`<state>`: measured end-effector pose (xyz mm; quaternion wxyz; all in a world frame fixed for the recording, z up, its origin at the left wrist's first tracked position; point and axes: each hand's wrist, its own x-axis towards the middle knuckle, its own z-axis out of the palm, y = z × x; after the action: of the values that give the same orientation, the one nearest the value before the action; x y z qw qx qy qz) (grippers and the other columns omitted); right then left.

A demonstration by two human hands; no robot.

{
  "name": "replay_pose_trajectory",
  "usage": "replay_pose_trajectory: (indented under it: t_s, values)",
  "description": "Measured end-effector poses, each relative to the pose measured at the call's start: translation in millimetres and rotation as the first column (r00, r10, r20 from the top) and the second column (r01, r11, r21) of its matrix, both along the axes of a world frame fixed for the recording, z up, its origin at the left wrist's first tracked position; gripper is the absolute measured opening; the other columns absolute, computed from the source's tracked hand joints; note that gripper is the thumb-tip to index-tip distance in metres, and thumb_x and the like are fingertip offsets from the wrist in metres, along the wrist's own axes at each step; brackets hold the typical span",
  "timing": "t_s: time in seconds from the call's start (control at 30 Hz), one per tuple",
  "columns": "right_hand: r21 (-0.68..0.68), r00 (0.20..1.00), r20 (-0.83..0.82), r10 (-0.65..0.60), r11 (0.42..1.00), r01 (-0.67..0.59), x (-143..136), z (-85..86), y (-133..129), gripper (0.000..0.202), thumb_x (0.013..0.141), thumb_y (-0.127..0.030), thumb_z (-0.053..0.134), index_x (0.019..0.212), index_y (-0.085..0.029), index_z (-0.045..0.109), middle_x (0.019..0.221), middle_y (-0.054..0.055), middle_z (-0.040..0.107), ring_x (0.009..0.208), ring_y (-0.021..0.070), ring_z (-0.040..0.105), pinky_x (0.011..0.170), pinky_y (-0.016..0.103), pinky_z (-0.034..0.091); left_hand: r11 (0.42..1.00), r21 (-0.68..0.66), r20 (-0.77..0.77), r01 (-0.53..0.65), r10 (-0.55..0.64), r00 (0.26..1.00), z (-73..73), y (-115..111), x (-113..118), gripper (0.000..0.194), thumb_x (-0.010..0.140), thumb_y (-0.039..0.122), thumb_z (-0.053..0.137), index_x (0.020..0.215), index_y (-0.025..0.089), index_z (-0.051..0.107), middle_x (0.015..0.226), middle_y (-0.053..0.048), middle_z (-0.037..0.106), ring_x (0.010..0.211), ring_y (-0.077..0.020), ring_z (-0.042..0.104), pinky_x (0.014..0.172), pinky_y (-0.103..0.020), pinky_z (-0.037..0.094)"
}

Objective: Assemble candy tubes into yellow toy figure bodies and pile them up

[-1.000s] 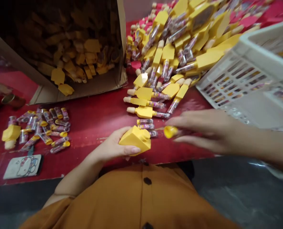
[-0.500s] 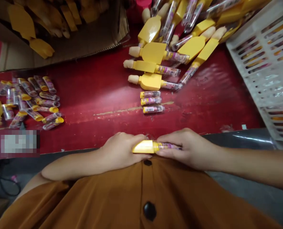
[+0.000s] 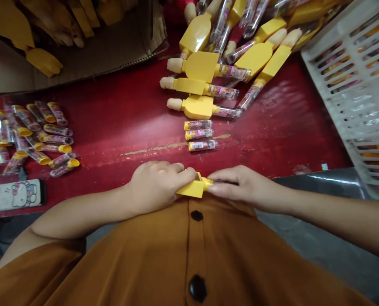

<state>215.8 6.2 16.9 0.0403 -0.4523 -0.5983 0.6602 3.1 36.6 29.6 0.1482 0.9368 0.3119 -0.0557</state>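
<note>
Left hand (image 3: 160,185) clamped on yellow piece (image 3: 191,190); right hand (image 3: 240,185) pinches what looks like a tube (image 3: 209,183), mostly hidden, at its end. Both by red table's (image 3: 112,123) near edge. Room left-ahead of fingers; three tubes (image 3: 199,134) just ahead.

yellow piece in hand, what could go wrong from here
The yellow piece, in the left hand near the edge of the table, could drop if grip slips. The right hand mostly hides the tube, so a crooked fit might go unnoticed. The phone, also near the edge, could get knocked off.
</note>
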Motion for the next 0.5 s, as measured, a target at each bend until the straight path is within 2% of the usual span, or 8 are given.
replay_pose_trajectory:
  t_s: [0.07, 0.13, 0.2, 0.23, 0.3, 0.37, 0.4, 0.5]
  values:
    - [-0.411, 0.991, -0.114, -0.073, 0.911, 0.020, -2, -4.6, 1, 0.049, 0.079, -0.058, 0.033, 0.088, -0.013, 0.050, 0.044, -0.007, 0.028, 0.034, 0.0045, 0.017, 0.034, 0.019, 0.018, 0.999, -0.004, -0.053, 0.048, -0.048, 0.997, -2.0, 1, 2, 0.021, 0.075, 0.027, 0.050, 0.096, 0.024, 0.055, 0.080, 0.001, 0.065, 0.067, -0.0158, 0.061, 0.050, -0.023, 0.038]
    - [-0.446, 0.992, -0.104, -0.067, 0.895, 0.014, -2, -3.5, 5, 0.049, 0.080, -0.058, 0.030, 0.089, -0.013, 0.049, 0.042, -0.007, 0.026, 0.033, 0.0047, 0.016, 0.033, 0.018, 0.016, 0.997, -0.064, -0.056, 0.045, -0.048, 0.997, -1.8, 4, 2, 0.021, 0.076, 0.031, 0.050, 0.096, 0.024, 0.054, 0.080, 0.001, 0.065, 0.067, -0.0161, 0.061, 0.051, -0.023, 0.038]
    - [-0.060, 1.000, 0.022, 0.004, 0.998, -0.003, 0, 2.2, 7, 0.042, 0.081, -0.052, 0.037, 0.089, -0.013, 0.053, 0.051, -0.002, 0.043, 0.041, 0.0065, 0.036, 0.040, 0.018, 0.027, 0.991, -0.133, -0.041, -0.025, 0.020, 0.999, 1.2, 7, 1, 0.022, 0.077, 0.037, 0.048, 0.094, 0.024, 0.054, 0.077, 0.001, 0.064, 0.065, -0.0164, 0.061, 0.050, -0.024, 0.037]
    - [0.223, 0.993, 0.115, 0.033, 0.973, -0.058, 1, 5.3, 6, 0.038, 0.081, -0.049, 0.041, 0.089, -0.014, 0.055, 0.058, 0.001, 0.050, 0.049, 0.0086, 0.044, 0.046, 0.019, 0.031, 0.984, -0.169, -0.031, -0.062, 0.057, 0.998, 3.5, 8, 1, 0.024, 0.077, 0.041, 0.048, 0.093, 0.024, 0.054, 0.075, 0.001, 0.064, 0.064, -0.0164, 0.061, 0.049, -0.024, 0.037]
    - [0.666, 0.962, 0.270, 0.038, 0.714, -0.215, 3, 9.3, 3, 0.032, 0.082, -0.043, 0.046, 0.087, -0.014, 0.057, 0.067, 0.004, 0.057, 0.059, 0.0122, 0.051, 0.052, 0.022, 0.033, 0.971, -0.221, -0.007, -0.090, 0.091, 0.996, 8.3, 8, 0, 0.026, 0.077, 0.044, 0.047, 0.091, 0.023, 0.054, 0.074, 0.001, 0.065, 0.064, -0.0169, 0.061, 0.051, -0.024, 0.039]
    - [0.808, 0.956, 0.290, 0.049, 0.523, -0.272, 3, 8.6, -4, 0.031, 0.084, -0.040, 0.044, 0.086, -0.012, 0.057, 0.064, 0.004, 0.057, 0.056, 0.0122, 0.051, 0.051, 0.023, 0.032, 0.968, -0.242, 0.002, -0.062, 0.065, 0.998, 11.3, 7, 0, 0.026, 0.078, 0.043, 0.046, 0.092, 0.023, 0.054, 0.077, 0.000, 0.065, 0.068, -0.0183, 0.062, 0.054, -0.026, 0.040]
    - [0.802, 0.965, 0.253, 0.070, 0.542, -0.250, 2, 6.6, -7, 0.030, 0.085, -0.038, 0.043, 0.084, -0.012, 0.057, 0.062, 0.003, 0.057, 0.055, 0.0112, 0.050, 0.051, 0.022, 0.032, 0.968, -0.247, -0.013, -0.047, 0.045, 0.999, 11.3, 6, 1, 0.026, 0.078, 0.043, 0.046, 0.091, 0.023, 0.055, 0.078, -0.001, 0.066, 0.069, -0.0194, 0.062, 0.054, -0.026, 0.041]
    - [0.502, 0.991, 0.097, 0.089, 0.856, -0.126, -4, -2.9, -13, 0.029, 0.085, -0.037, 0.043, 0.078, -0.012, 0.055, 0.064, 0.001, 0.055, 0.055, 0.0079, 0.048, 0.050, 0.019, 0.032, 0.954, -0.293, -0.113, -0.064, 0.032, 0.993, 5.3, 2, 4, 0.028, 0.077, 0.046, 0.046, 0.085, 0.022, 0.057, 0.072, -0.002, 0.065, 0.063, -0.0220, 0.062, 0.050, -0.028, 0.040]
